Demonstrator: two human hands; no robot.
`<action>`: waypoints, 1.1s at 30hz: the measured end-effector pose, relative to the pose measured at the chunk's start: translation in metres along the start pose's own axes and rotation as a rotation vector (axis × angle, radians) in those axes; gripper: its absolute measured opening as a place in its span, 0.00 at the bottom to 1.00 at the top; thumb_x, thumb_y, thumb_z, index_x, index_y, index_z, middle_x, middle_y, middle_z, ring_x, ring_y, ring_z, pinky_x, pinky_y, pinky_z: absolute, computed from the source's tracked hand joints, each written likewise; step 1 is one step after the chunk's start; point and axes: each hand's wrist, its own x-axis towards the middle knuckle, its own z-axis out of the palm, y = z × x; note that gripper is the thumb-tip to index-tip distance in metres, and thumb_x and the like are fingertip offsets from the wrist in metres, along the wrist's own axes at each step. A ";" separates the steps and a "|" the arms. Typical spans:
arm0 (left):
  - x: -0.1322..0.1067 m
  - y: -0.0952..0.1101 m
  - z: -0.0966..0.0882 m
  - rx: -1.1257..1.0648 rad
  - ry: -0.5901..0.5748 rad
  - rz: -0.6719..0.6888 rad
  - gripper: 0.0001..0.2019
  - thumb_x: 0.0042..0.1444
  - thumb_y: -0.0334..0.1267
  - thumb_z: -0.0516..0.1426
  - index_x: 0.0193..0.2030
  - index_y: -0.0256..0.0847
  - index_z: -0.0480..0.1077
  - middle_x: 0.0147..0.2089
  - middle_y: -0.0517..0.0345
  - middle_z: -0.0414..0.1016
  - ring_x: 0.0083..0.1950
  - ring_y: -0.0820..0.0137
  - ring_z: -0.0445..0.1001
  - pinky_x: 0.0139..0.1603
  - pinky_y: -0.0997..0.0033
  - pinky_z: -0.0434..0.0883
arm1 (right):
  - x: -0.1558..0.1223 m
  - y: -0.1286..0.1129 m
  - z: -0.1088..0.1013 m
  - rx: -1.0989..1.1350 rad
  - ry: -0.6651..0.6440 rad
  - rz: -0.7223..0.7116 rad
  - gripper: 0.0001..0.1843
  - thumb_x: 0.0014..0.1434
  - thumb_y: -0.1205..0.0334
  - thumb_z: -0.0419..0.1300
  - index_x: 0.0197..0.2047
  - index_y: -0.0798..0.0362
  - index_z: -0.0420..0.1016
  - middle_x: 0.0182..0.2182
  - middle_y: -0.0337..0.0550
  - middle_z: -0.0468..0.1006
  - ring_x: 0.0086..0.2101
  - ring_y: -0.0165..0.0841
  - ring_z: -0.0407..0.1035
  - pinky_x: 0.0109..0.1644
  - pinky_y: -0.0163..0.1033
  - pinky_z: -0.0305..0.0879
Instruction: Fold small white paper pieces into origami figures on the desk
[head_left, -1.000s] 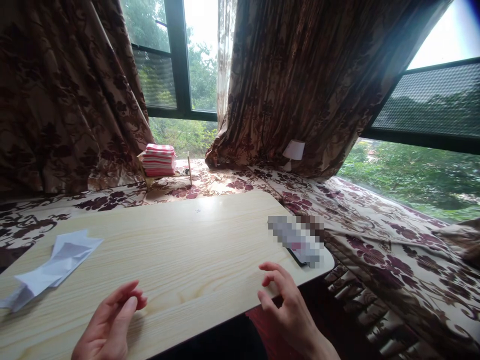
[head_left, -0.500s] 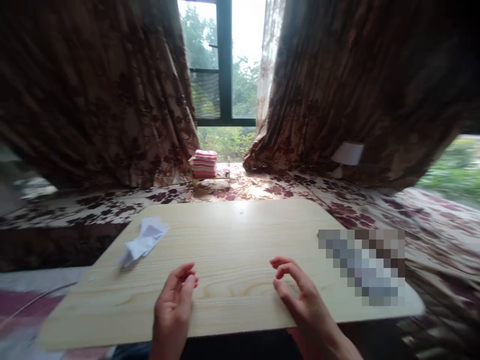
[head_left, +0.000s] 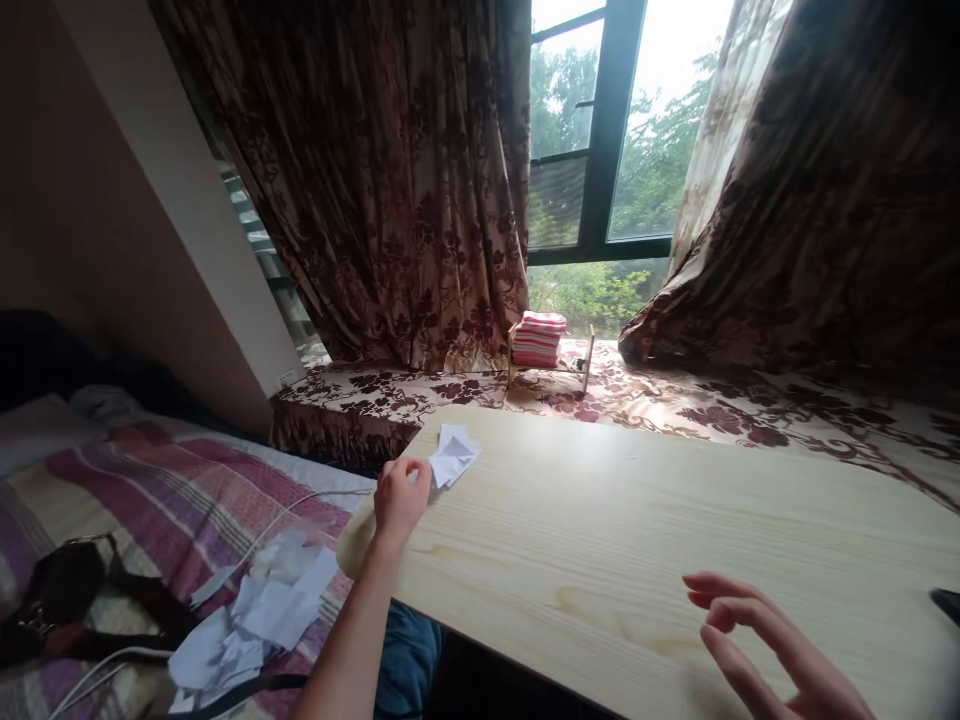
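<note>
white paper (head_left: 454, 460), creased into uneven layers, is located on the desk (head_left: 615, 530) beside its left edge, toward the far corner. beginning from the left, the bed (head_left: 142, 455) with striped cover carries a loose heap of paper pieces (head_left: 281, 600), and a pale cable (head_left: 300, 505) runs over the bed in the direction of the desk. then comes the left hand (head_left: 403, 497), which is at the near end of the white paper. its fingers are curled, with thumb and index close together, but i cannot tell if they are pinching the white paper or are only just beside it. in my opinion, it is better to take all layers in one pinch and to lift gently, because such light sheets may separate or slide. further right, behind the desk, a small stand (head_left: 551, 373) bears a stack of red and white cloths (head_left: 538, 340). on the right side, the right hand (head_left: 787, 650) is near the front edge of the desk; its fingers are curved and spread, with a visible gap to the thumb, and i see nothing held. i judge that it may rest, since one hand seems sufficient. at the far right edge, a dark object (head_left: 946, 605) is only partly visible.
</note>
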 end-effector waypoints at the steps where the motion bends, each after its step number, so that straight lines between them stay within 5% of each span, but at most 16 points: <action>1: 0.003 0.000 0.003 0.024 -0.012 -0.019 0.10 0.52 0.43 0.55 0.28 0.40 0.72 0.34 0.49 0.73 0.41 0.58 0.73 0.45 0.61 0.67 | 0.004 -0.005 0.001 0.000 -0.014 -0.018 0.05 0.55 0.54 0.58 0.32 0.45 0.71 0.45 0.48 0.79 0.41 0.44 0.77 0.39 0.41 0.75; 4: 0.006 0.002 0.009 0.074 -0.022 -0.050 0.13 0.49 0.48 0.57 0.23 0.41 0.70 0.33 0.49 0.72 0.43 0.55 0.71 0.46 0.57 0.64 | 0.012 -0.015 0.007 0.004 -0.043 -0.064 0.05 0.56 0.55 0.58 0.34 0.46 0.70 0.47 0.49 0.77 0.42 0.42 0.76 0.40 0.40 0.75; 9: 0.002 0.016 0.016 0.016 -0.027 -0.016 0.09 0.46 0.38 0.58 0.20 0.40 0.66 0.33 0.52 0.71 0.46 0.56 0.69 0.49 0.58 0.61 | 0.028 -0.026 0.016 0.062 -0.056 -0.074 0.07 0.58 0.54 0.56 0.32 0.48 0.70 0.48 0.49 0.75 0.45 0.41 0.74 0.43 0.41 0.73; 14: -0.015 0.073 0.040 -0.272 -0.134 0.064 0.10 0.51 0.40 0.56 0.22 0.40 0.64 0.31 0.57 0.69 0.38 0.65 0.69 0.44 0.66 0.63 | 0.074 -0.037 0.024 0.354 -0.188 0.174 0.17 0.57 0.50 0.57 0.46 0.49 0.73 0.46 0.51 0.77 0.45 0.42 0.73 0.48 0.48 0.70; 19: -0.045 0.146 0.078 -0.688 -0.383 0.064 0.12 0.54 0.46 0.55 0.33 0.38 0.70 0.31 0.56 0.74 0.36 0.67 0.72 0.41 0.68 0.67 | 0.125 -0.034 0.031 0.838 -0.247 0.551 0.26 0.51 0.48 0.64 0.50 0.53 0.73 0.45 0.53 0.78 0.43 0.42 0.74 0.47 0.48 0.70; 22: -0.060 0.171 0.095 -0.874 -0.552 0.020 0.14 0.55 0.47 0.54 0.36 0.36 0.71 0.31 0.55 0.76 0.35 0.67 0.73 0.40 0.69 0.68 | 0.140 -0.021 0.034 0.934 -0.180 0.567 0.21 0.51 0.45 0.63 0.39 0.54 0.76 0.40 0.50 0.79 0.40 0.39 0.75 0.42 0.44 0.71; 29: -0.065 0.181 0.107 -0.934 -1.073 -0.189 0.15 0.49 0.47 0.61 0.35 0.36 0.75 0.31 0.54 0.75 0.35 0.69 0.71 0.39 0.70 0.67 | 0.141 0.010 0.017 1.040 -0.076 0.552 0.17 0.43 0.53 0.69 0.32 0.57 0.76 0.27 0.42 0.79 0.30 0.34 0.71 0.39 0.42 0.68; 33: -0.065 0.182 0.108 -0.848 -1.124 -0.229 0.14 0.49 0.46 0.59 0.33 0.36 0.77 0.29 0.56 0.73 0.31 0.71 0.68 0.33 0.73 0.64 | 0.137 0.012 0.008 0.984 -0.177 0.517 0.13 0.44 0.56 0.68 0.31 0.56 0.77 0.26 0.41 0.79 0.29 0.33 0.70 0.36 0.39 0.66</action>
